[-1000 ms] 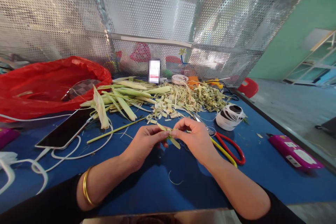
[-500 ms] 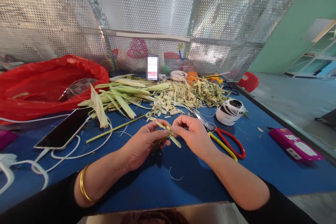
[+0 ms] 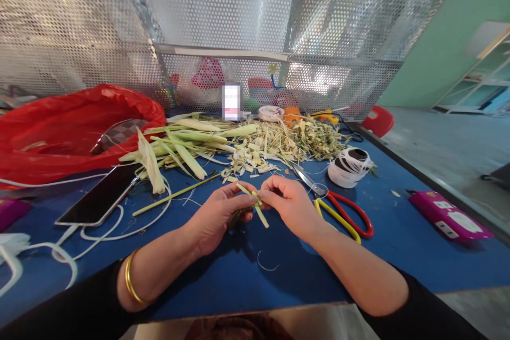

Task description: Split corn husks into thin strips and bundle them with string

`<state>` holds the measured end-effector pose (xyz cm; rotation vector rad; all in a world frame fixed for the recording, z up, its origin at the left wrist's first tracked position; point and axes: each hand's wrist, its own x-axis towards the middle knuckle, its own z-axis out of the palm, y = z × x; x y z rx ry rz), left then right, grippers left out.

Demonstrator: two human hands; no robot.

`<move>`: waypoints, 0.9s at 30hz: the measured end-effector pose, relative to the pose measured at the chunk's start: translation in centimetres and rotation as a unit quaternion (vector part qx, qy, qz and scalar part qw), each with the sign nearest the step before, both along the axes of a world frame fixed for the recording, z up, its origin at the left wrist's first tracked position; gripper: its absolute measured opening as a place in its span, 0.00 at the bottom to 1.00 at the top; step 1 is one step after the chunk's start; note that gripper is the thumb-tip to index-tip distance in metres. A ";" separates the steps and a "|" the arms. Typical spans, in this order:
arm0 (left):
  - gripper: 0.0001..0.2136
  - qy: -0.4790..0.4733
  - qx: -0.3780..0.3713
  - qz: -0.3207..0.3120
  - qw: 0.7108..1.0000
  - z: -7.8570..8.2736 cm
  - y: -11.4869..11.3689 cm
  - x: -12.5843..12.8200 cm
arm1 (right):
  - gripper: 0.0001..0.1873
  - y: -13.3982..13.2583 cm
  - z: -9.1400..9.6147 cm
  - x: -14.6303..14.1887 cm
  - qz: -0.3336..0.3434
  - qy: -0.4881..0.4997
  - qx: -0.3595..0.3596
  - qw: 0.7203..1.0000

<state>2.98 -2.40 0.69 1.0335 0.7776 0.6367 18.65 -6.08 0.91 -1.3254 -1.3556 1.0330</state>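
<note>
Over the blue table (image 3: 279,271), my left hand (image 3: 218,218) and my right hand (image 3: 290,207) meet fingertip to fingertip. Both pinch a small folded strip of pale green leaf (image 3: 255,204), whose ends stick out above and below the fingers. A gold bangle circles my left wrist. Behind my hands lies a heap of long green leaves (image 3: 187,143) and cut leaf scraps (image 3: 287,143). Scissors with red and yellow handles (image 3: 338,211) lie just right of my right hand.
A red plastic bag (image 3: 67,127) sits at the back left, and a phone (image 3: 99,196) with white cables lies in front of it. A spool of white thread (image 3: 349,167) and a pink case (image 3: 448,218) are to the right. Perforated metal panels (image 3: 239,26) wall the back.
My hands stay together on the leaf strip; the lower end of the strip has swung slightly inward. The view has shifted a little.
</note>
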 end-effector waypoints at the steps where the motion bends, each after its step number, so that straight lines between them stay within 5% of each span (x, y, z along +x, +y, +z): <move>1: 0.06 -0.001 0.000 0.005 1.000 -0.1 0.0 0.0 | 0.10 0.1 0.0 0.0 0.012 0.037 -0.017 0.999; 9: 0.06 -0.009 -0.002 0.015 1.000 -0.2 0.4 -0.4 | 0.07 0.4 0.4 0.7 0.097 0.076 -0.001 0.992; 18: 0.05 0.000 -0.073 -0.022 0.997 0.1 0.9 -0.6 | 0.06 0.1 0.6 0.9 0.087 -0.190 0.187 0.960; 21: 0.05 -0.003 -0.046 -0.051 0.998 0.4 1.0 -0.7 | 0.07 -0.1 0.7 1.0 0.105 -0.166 0.121 0.973; 27: 0.06 0.013 0.034 -0.078 0.996 0.8 0.8 -0.7 | 0.10 0.0 0.6 0.7 0.131 0.082 -0.108 0.982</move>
